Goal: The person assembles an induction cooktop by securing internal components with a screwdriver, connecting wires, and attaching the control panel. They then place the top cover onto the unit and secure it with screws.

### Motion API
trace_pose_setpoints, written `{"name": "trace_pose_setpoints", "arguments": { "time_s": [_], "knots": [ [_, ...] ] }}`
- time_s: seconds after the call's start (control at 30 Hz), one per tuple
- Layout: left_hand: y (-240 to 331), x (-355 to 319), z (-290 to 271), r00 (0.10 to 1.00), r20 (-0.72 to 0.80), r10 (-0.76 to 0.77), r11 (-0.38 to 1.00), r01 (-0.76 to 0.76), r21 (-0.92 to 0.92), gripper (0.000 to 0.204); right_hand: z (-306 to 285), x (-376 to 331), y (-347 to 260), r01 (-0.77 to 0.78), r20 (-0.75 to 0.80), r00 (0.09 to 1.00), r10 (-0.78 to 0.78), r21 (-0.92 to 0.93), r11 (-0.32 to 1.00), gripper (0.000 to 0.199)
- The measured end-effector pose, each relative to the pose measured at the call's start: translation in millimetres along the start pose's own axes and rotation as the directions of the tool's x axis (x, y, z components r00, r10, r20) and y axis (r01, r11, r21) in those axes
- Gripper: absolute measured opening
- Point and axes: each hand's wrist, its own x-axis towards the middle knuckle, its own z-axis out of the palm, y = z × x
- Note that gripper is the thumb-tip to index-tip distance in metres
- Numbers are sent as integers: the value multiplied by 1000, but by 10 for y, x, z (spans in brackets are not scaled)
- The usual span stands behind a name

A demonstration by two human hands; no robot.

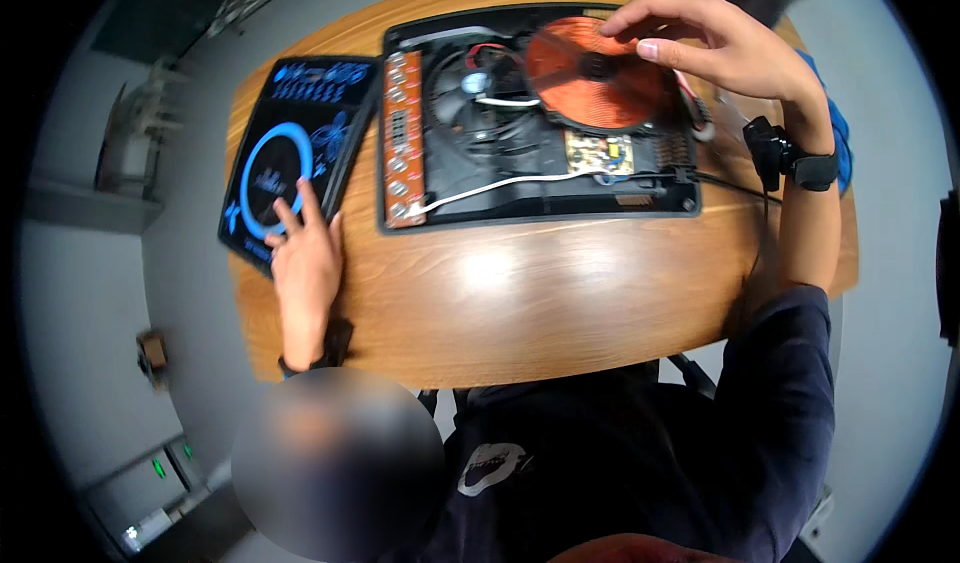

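From my remote post I note open room along the near strip of the wood-grain tabletop (pixel 520 303). The left hand (pixel 308 263), fingers apart, lies over a glossy black panel (pixel 270 153) with a blue ring, its long axis slanting, far end rightward. Beside it, a shallow black housing (pixel 450 168) runs lengthwise left to right, containing a round fan (pixel 460 98). Over its right half is a flat, copper-coloured coil disc (pixel 570 73). The right hand (pixel 735 53) reaches its far-right side; I cannot tell whether thumb and fingers clamp it.
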Motion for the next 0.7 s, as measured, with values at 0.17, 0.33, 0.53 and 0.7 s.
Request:
{"name": "trace_pose_setpoints", "arguments": {
  "time_s": [0.17,0.33,0.53,0.7],
  "knots": [
    [-204,48,-164,991,72,115,965,-94,-247,53,-125,-902,577,-344,-242,921,306,-135,929,29],
    [157,161,-675,968,176,180,880,-78,-468,48,-204,-1272,963,-509,-208,859,467,-266,818,19],
    [487,399,-770,939,7,344,769,-278,-576,47,-50,-1208,963,-577,-59,809,585,-275,769,38],
    [669,503,-971,947,26,320,879,-286,-383,49,37,-1127,1112,-535,-55,837,545,-293,793,37]
  ]
}}
